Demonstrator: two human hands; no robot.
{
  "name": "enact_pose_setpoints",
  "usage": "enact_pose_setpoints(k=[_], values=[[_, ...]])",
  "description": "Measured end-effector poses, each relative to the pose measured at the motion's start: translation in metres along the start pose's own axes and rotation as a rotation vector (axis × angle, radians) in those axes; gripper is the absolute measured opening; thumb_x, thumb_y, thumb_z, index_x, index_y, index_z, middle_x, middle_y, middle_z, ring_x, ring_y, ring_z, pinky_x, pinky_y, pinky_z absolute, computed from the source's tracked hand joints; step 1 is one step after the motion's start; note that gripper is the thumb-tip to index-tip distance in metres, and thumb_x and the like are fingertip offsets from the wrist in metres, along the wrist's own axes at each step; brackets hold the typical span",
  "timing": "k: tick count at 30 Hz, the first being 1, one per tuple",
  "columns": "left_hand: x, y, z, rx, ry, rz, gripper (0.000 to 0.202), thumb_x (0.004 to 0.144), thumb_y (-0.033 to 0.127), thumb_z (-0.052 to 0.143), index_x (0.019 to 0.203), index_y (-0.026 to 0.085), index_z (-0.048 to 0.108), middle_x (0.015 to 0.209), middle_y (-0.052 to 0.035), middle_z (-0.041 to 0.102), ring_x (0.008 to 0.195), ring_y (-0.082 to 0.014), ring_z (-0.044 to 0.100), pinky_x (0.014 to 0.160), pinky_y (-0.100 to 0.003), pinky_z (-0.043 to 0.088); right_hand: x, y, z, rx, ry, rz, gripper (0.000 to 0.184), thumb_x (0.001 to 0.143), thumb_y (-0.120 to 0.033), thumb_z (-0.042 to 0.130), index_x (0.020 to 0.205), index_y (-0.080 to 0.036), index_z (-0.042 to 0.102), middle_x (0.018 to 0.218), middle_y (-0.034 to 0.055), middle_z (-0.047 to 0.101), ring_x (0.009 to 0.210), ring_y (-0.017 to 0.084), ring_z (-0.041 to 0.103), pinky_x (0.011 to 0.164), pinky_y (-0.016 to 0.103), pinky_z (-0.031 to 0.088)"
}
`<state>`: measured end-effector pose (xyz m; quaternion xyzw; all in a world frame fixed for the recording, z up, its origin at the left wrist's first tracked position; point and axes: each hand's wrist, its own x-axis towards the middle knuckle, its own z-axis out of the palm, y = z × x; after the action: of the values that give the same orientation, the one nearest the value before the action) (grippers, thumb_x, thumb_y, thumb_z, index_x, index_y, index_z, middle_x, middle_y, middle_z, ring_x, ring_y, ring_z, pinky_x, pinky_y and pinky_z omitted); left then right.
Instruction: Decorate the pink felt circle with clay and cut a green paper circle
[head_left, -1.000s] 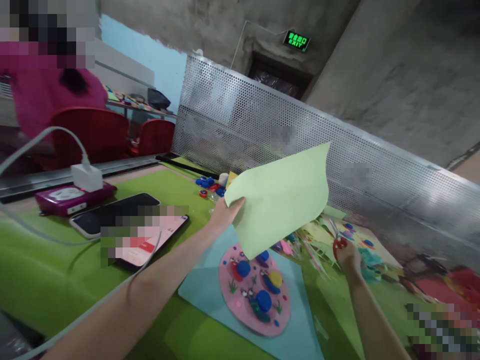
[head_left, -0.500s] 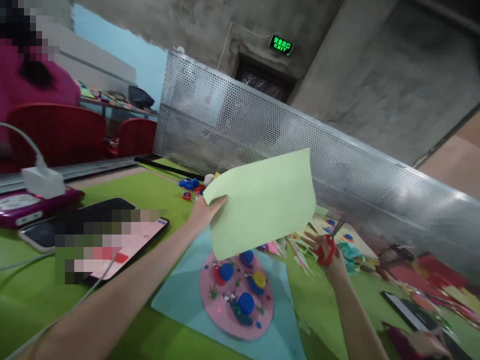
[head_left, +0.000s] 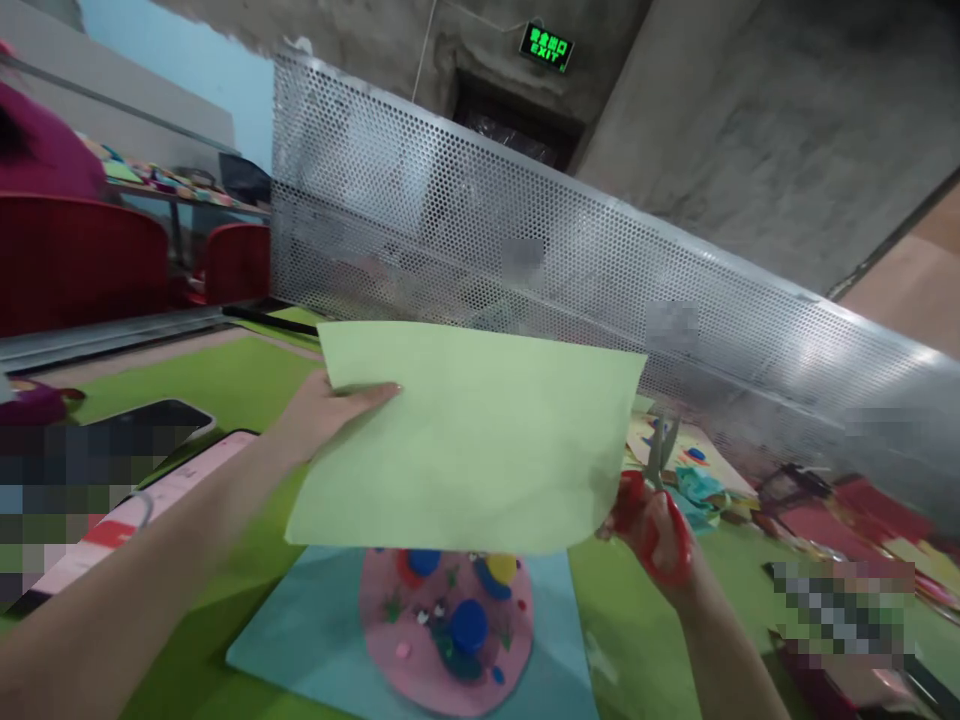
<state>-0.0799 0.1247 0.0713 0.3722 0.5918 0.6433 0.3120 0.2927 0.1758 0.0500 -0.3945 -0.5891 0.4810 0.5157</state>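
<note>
A pale green sheet of paper [head_left: 480, 440] is held up in front of me, its left side pinched by my left hand [head_left: 334, 410] with the thumb lying on the near face. My right hand [head_left: 649, 525] grips red-handled scissors [head_left: 664, 450], whose blades point up and stand slightly apart. Some fingers of that hand are at the sheet's lower right edge, partly hidden by it. Below the paper lies a pink round plaque [head_left: 420, 660] with blue, yellow and green clay figures, resting on a light blue sheet [head_left: 292, 640]. The paper covers the plaque's far part.
Two phones lie at the left, one a pink-screened phone [head_left: 202, 480] with a cable across it. A perforated metal divider [head_left: 480, 240] borders the table's far side. Teal scraps [head_left: 697, 490], red packets [head_left: 870, 520] and a dark phone-like object [head_left: 840, 610] lie at the right.
The green sheet has come lower and levelled out, turned broadside to me. My right hand with the scissors has moved in to its right edge. The view has shifted right.
</note>
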Motion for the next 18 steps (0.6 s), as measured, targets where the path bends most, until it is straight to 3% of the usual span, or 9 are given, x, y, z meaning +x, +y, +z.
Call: enact_pose_setpoints(k=[3, 7, 10, 13, 16, 18], values=[[0.002, 0.004, -0.008, 0.032, 0.009, 0.018, 0.051, 0.048, 0.045, 0.083, 0.088, 0.015, 0.070, 0.080, -0.0041, 0.076, 0.067, -0.0235, 0.069, 0.054, -0.028, 0.054, -0.004, -0.007, 0.004, 0.040, -0.094, -0.052, 0.038, 0.063, -0.057, 0.069, 0.078, -0.023, 0.069, 0.052, 0.0012, 0.059, 0.045, 0.018, 0.052, 0.045, 0.031, 0.045], [0.002, 0.007, -0.009, 0.082, -0.088, -0.043, 0.046, 0.043, 0.039, 0.086, 0.077, 0.011, 0.072, 0.063, -0.0044, 0.074, 0.053, -0.0209, 0.066, 0.045, -0.026, 0.052, -0.011, -0.016, 0.008, -0.005, -0.017, -0.111, 0.034, 0.057, -0.049, 0.077, 0.075, -0.022, 0.068, 0.052, -0.0021, 0.058, 0.046, 0.015, 0.051, 0.046, 0.027, 0.044], [0.002, 0.005, -0.007, 0.075, -0.169, -0.090, 0.047, 0.039, 0.036, 0.087, 0.075, 0.009, 0.072, 0.063, -0.0060, 0.074, 0.050, -0.0207, 0.065, 0.043, -0.026, 0.051, -0.014, -0.018, 0.014, -0.058, 0.043, -0.096, 0.025, 0.051, -0.034, 0.084, 0.062, -0.022, 0.065, 0.047, -0.0063, 0.053, 0.043, 0.012, 0.048, 0.044, 0.023, 0.042], [0.004, 0.002, -0.007, 0.016, -0.186, -0.112, 0.049, 0.034, 0.036, 0.088, 0.071, 0.008, 0.071, 0.058, -0.0055, 0.072, 0.046, -0.0196, 0.062, 0.042, -0.027, 0.050, -0.013, -0.018, 0.023, -0.077, 0.065, -0.063, 0.028, 0.044, -0.022, 0.086, 0.064, -0.022, 0.067, 0.051, -0.0053, 0.060, 0.049, 0.014, 0.055, 0.045, 0.023, 0.044], [0.008, 0.001, -0.009, -0.088, -0.170, -0.140, 0.050, 0.043, 0.048, 0.083, 0.072, 0.009, 0.069, 0.052, -0.0040, 0.069, 0.042, -0.0182, 0.059, 0.043, -0.028, 0.049, -0.010, -0.018, 0.028, -0.003, 0.125, -0.032, 0.035, 0.044, -0.021, 0.086, 0.075, -0.021, 0.069, 0.065, -0.0013, 0.070, 0.059, 0.019, 0.063, 0.051, 0.027, 0.051], [0.010, 0.003, -0.010, -0.166, -0.174, -0.154, 0.058, 0.056, 0.064, 0.068, 0.078, 0.011, 0.068, 0.053, -0.0039, 0.069, 0.045, -0.0175, 0.060, 0.048, -0.028, 0.049, -0.009, -0.019, 0.029, 0.086, 0.225, -0.044, 0.033, 0.049, -0.024, 0.085, 0.079, -0.021, 0.069, 0.070, -0.0003, 0.072, 0.061, 0.019, 0.066, 0.053, 0.027, 0.053]])
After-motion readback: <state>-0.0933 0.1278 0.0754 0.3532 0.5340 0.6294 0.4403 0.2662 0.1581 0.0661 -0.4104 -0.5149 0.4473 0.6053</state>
